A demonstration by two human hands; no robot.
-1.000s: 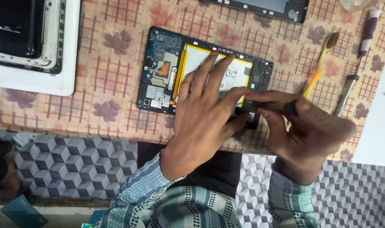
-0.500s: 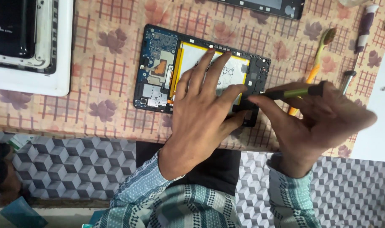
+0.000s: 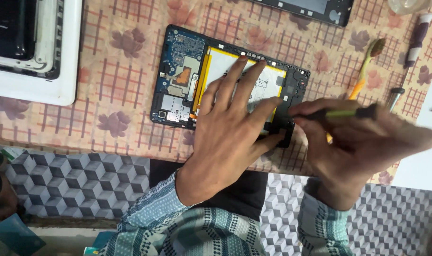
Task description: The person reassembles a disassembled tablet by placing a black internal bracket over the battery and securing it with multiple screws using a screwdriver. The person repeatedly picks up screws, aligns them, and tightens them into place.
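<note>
Opened tablet (image 3: pixel 187 76): lies flat on the surface (image 3: pixel 121 85), back cover off, circuit board at its left, pale yellow-edged battery (image 3: pixel 263 83) at centre and right.
Left hand (image 3: pixel 230 128): rests palm down on the tablet, fingers spread over the battery, thumb at the near right corner; flat and pressing, not clenched on anything.
Right hand (image 3: pixel 367 142): just right of the tablet's near right corner, blurred; fingers closed around a slim tool.
Tool (image 3: pixel 344 114): black and green shaft, held level, its tip meeting the dark right edge of the tablet, just beside the left thumb.
Tablet relative to hands: under the left hand, touching it; left of the right hand, reached only by the tool tip.
Surroundings: white-framed device (image 3: pixel 36 47) far left; dark panel (image 3: pixel 315 9) at the far edge; toothbrush (image 3: pixel 367 61) with orange handle and a screwdriver (image 3: pixel 396 97) right of the tablet.
Surface: checked cloth with leaf print.
</note>
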